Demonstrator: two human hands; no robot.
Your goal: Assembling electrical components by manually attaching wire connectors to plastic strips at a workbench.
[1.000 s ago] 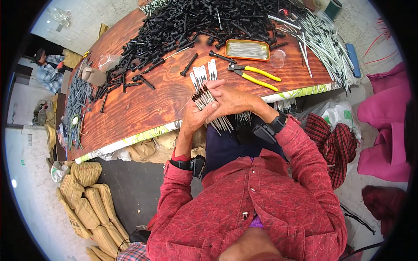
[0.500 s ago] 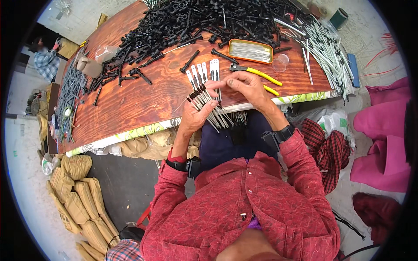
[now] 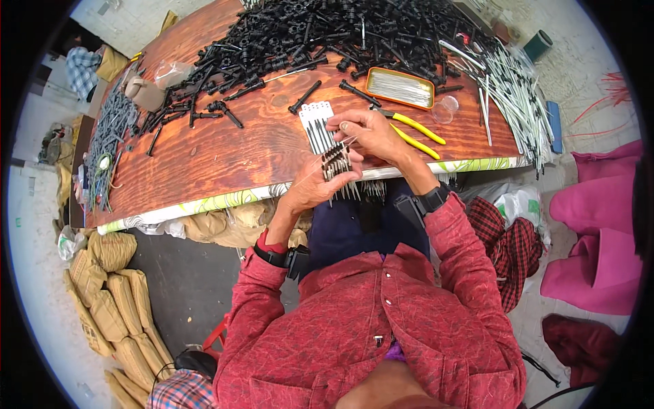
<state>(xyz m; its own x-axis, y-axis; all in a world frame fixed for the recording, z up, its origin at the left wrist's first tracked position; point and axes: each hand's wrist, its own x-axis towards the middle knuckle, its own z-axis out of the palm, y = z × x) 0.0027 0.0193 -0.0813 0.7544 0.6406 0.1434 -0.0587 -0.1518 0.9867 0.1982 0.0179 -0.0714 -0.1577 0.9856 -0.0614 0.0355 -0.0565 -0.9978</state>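
Note:
My left hand (image 3: 315, 183) is closed around a bundle of slim strips (image 3: 317, 128) at the table's near edge. Their flat white, holed ends point away from me, with black stretches in the middle and pale tails hanging below. Dark collars line up across the bundle at my left fingers. Just right of it, my right hand (image 3: 376, 136) has thumb and forefinger pinched together over the strips. A thin wire seems to run from that pinch to the collars; its far end is hard to make out. Yellow-handled pliers (image 3: 417, 136) lie beside my right hand.
A large heap of black plastic fittings (image 3: 300, 41) covers the table's far side. An orange-rimmed tin of thin wires (image 3: 400, 88) stands behind the pliers, near a small clear round lid (image 3: 446, 109). White strips (image 3: 514, 102) pile up at right, grey parts (image 3: 109, 150) at left.
The fanned white ends have drawn together into a row. My right hand has come lower and closer to the bundle, while my left hand has turned, showing more of its back.

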